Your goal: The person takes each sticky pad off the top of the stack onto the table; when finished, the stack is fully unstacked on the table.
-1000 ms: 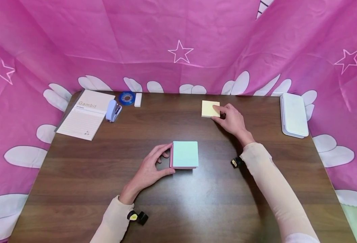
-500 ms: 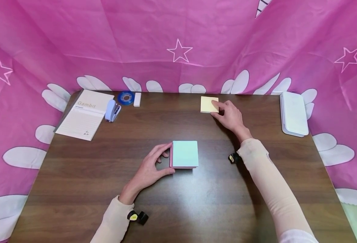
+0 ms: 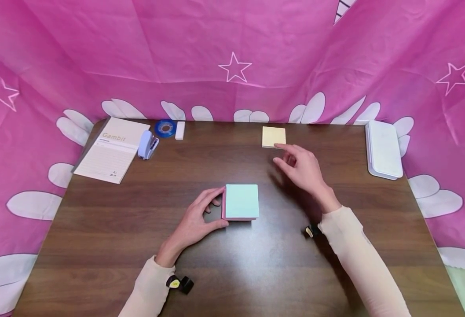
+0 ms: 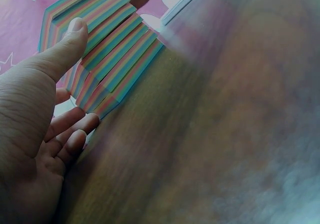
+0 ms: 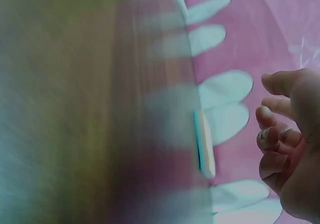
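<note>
Your right hand (image 3: pixel 303 169) has come off the yellow sticky note (image 3: pixel 273 136). Half a second ago its fingertips were resting on the note's near right corner; now the hand sits nearer you, apart from the note, fingers loosely relaxed and holding nothing. The right wrist view is motion-blurred, consistent with a withdrawal. The note lies flat at the far middle of the table (image 3: pixel 97 229), in about the same place as before, so judge that sheet as placed and released.

Your left hand (image 3: pixel 194 222) has not moved: thumb and fingers grip the left side of the pastel note block (image 3: pixel 241 201) at table centre. The left wrist view shows the thumb (image 4: pixel 65 44) pressed on its striped edge.
</note>
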`<state>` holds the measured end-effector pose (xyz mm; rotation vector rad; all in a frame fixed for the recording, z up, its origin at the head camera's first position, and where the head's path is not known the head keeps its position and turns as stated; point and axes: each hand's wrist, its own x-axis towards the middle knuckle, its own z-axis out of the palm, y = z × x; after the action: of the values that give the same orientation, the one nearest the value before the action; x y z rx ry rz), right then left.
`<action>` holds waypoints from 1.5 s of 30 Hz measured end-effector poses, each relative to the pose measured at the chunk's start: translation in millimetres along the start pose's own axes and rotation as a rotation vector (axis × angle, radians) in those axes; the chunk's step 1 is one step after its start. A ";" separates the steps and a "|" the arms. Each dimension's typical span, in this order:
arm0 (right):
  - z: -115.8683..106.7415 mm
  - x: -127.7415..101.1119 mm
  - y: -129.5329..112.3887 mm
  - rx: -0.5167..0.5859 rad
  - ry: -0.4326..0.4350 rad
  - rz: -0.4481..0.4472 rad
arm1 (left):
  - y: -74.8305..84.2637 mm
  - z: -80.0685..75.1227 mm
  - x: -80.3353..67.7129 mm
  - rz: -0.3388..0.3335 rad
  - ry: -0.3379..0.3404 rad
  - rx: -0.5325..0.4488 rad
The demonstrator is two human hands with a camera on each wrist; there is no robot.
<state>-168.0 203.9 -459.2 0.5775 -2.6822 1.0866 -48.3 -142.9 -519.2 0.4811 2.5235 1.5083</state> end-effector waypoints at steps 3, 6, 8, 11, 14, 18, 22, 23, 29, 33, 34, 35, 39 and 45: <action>1.2 -17.0 -13.1 0.057 0.016 -0.054 | 0.5 0.3 0.1 0.004 -0.003 0.002; 3.4 -33.4 -25.5 0.122 0.020 -0.092 | 0.5 0.4 0.4 0.010 -0.005 0.000; 4.5 -43.5 -34.6 0.166 0.004 -0.103 | 0.4 0.3 0.7 0.015 -0.007 -0.001; 6.4 -56.1 -48.0 0.211 -0.042 -0.118 | 0.2 -0.3 1.3 0.017 -0.006 -0.005; 8.8 -64.5 -60.0 0.212 -0.099 -0.127 | 0.6 -1.0 1.7 0.019 -0.003 -0.011; 12.5 -71.4 -71.9 0.129 -0.154 -0.108 | 1.5 -0.7 2.4 0.032 0.005 -0.006; 16.2 -75.6 -81.0 0.047 -0.196 -0.055 | 2.3 0.2 2.6 0.058 0.012 0.009; 17.2 -76.4 -82.8 0.035 -0.206 -0.042 | 2.5 0.4 2.4 0.058 0.012 0.009; 23.8 -78.7 -90.3 -0.012 -0.228 -0.025 | 2.8 0.3 0.9 0.032 0.013 -0.003; 27.1 -78.1 -92.6 -0.007 -0.204 -0.027 | 3.2 0.5 1.1 0.048 0.021 0.009; 27.5 -78.0 -93.1 -0.003 -0.200 -0.025 | 3.3 0.6 1.0 0.053 0.023 0.011; 27.8 -77.9 -93.6 0.001 -0.199 -0.023 | 3.4 0.6 0.9 0.054 0.025 0.011; 28.1 -77.7 -94.9 0.008 -0.199 -0.013 | 2.8 0.8 1.0 0.055 0.031 0.007; 28.2 -78.9 -91.7 0.018 -0.190 -0.021 | 1.4 1.8 1.6 0.061 0.034 0.020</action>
<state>-58.7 146.4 -446.8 0.7450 -2.8212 1.1025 -49.0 -140.2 -518.8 0.5452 2.5749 1.5260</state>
